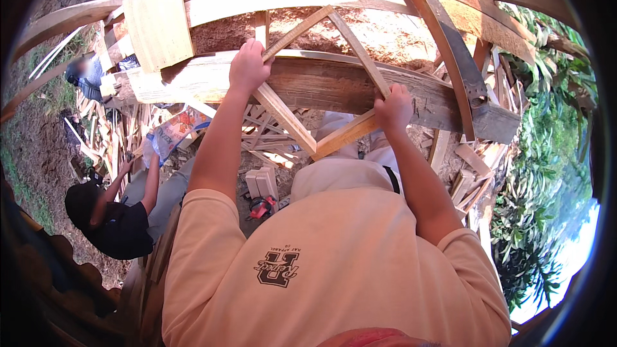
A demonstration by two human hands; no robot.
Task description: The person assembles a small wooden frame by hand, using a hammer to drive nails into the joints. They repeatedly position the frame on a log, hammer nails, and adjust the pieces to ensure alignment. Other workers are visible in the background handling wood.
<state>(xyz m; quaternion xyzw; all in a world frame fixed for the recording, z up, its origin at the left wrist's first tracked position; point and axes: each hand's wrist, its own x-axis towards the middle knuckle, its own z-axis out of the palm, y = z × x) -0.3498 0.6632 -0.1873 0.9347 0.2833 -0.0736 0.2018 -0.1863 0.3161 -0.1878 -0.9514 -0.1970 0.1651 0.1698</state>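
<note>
Gripping both-handed: left hand [247, 67] and right hand [393, 108] clamping opposite slats of the diamond-shaped wooden frame [321, 83], resting between them on the beam [443, 99]. Seeming light, stiff, splintery; holding near joints.

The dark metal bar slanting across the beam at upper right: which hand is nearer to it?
Right. The right hand grips the wooden frame just left of the metal bar; the left hand is across the frame.

Outdoor woodworking site, probably: timber beams [360, 90], scattered offcuts [109, 135], dirt ground [38, 141].
</note>
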